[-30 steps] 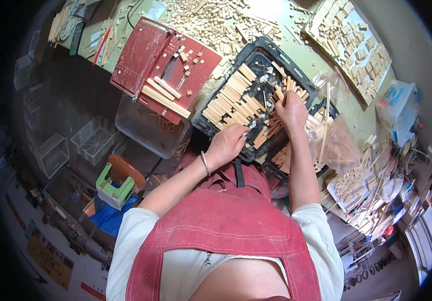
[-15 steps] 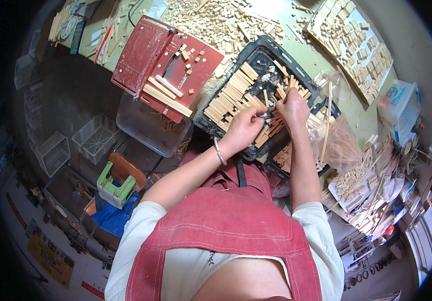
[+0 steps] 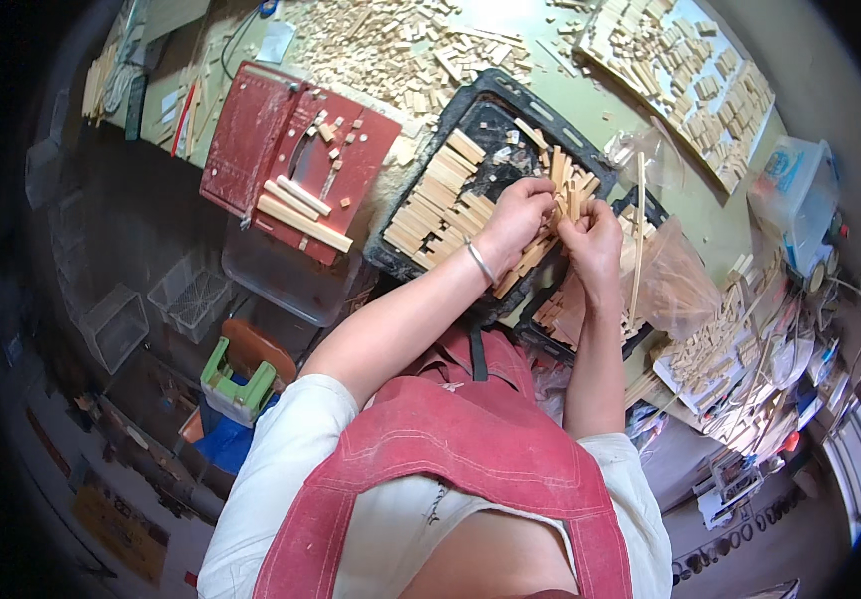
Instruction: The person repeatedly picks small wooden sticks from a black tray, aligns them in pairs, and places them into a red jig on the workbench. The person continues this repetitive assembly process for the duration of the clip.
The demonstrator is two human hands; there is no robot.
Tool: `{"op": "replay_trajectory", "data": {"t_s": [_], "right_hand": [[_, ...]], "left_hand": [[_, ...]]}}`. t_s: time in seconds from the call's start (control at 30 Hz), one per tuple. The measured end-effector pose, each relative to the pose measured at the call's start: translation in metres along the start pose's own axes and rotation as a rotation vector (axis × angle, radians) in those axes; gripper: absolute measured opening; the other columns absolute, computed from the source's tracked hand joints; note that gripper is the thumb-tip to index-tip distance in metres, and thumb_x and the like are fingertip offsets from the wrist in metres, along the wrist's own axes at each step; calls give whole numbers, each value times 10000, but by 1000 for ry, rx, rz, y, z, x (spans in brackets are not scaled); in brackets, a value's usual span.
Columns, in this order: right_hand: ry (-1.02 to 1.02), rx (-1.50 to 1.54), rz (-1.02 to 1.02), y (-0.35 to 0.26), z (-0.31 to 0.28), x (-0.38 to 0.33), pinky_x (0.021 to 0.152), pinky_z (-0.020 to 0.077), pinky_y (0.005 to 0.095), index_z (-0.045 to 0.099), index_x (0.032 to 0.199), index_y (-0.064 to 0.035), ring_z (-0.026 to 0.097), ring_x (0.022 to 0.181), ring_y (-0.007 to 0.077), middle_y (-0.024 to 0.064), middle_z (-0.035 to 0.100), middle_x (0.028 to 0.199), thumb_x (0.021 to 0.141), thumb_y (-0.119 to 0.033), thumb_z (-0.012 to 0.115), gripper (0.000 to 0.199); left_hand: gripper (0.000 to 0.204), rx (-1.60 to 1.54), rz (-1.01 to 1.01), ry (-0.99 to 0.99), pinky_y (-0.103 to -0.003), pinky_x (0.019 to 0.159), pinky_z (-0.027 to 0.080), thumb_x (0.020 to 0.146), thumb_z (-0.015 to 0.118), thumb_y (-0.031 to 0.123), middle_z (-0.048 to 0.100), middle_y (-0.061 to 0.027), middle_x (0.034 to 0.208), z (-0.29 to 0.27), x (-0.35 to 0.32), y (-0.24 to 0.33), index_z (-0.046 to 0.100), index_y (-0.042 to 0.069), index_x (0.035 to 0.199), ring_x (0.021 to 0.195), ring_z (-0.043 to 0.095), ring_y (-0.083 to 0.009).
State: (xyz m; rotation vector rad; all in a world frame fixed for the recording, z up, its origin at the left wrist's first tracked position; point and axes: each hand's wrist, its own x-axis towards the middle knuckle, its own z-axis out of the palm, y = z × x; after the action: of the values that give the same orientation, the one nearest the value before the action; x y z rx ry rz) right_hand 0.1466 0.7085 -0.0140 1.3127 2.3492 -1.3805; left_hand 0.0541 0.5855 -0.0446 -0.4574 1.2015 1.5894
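Since a moment ago my left hand (image 3: pixel 516 213) has joined my right hand (image 3: pixel 590 232); both hands curl closed around one bundle of sticks (image 3: pixel 565 188) over the black tray (image 3: pixel 428 152) on the tabletop (image 3: pixel 720 225). Beyond, one red board (image 3: pixel 295 160).

small pale wooden sticks (image 3: pixel 562 188): short, flat, light tan strips, bunched in a loose fan, standing roughly on end and leaning slightly, gripped between both hands above the tray's far right corner. black plastic tray (image 3: pixel 470 100): shallow, rectangular, set skewed on the green bench top, rim dusty. inside it, cut flat wooden pieces (image 3: pixel 438 205): same pale wood, broader, laid side by side in overlapping rows across the near left half. tray's far part shows dark bare bottom with scattered chips.
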Motion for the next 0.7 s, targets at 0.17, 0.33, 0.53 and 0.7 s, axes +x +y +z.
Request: {"op": "replay_trajectory", "data": {"t_s": [0.17, 0.33, 0.53, 0.7], "right_hand": [[-8, 232, 14, -6, 0, -18, 557, 419, 262, 686, 1025, 29, 498, 632, 55, -34, 561, 689, 873, -118, 809, 244], [-75, 689, 47, -21, -6, -39, 588, 345, 184, 695, 1068, -9, 450, 675, -7, -98, 556, 780, 953, -30, 767, 137], [-100, 676, -47, -24, -11, -64, 612, 340, 167, 704, 1115, -26, 441, 703, -28, -116, 560, 829, 941, -9, 787, 194], [-106, 738, -18, -32, -6, -94, 622, 338, 163, 707, 1103, -39, 444, 705, -27, -121, 577, 852, 938, -7, 786, 185]], "left_hand": [[358, 3, 166, -129, -265, 926, 573, 1072, 644, 59, 720, -70, 1201, 15, -31, -2, 618, -42, 1415, 1067, 686, -123], [290, 180, 316, -153, -280, 957, 588, 1059, 660, 32, 749, -85, 1203, 9, -53, 15, 686, -52, 1336, 1061, 701, -120], [273, 212, 359, -237, -274, 957, 579, 1068, 642, 29, 751, -67, 1181, 0, -85, 18, 683, -50, 1326, 1057, 690, -105], [280, 221, 371, -305, -274, 953, 574, 1104, 615, 76, 738, -61, 1201, -13, -112, 15, 662, -41, 1354, 1075, 680, -98]]}}
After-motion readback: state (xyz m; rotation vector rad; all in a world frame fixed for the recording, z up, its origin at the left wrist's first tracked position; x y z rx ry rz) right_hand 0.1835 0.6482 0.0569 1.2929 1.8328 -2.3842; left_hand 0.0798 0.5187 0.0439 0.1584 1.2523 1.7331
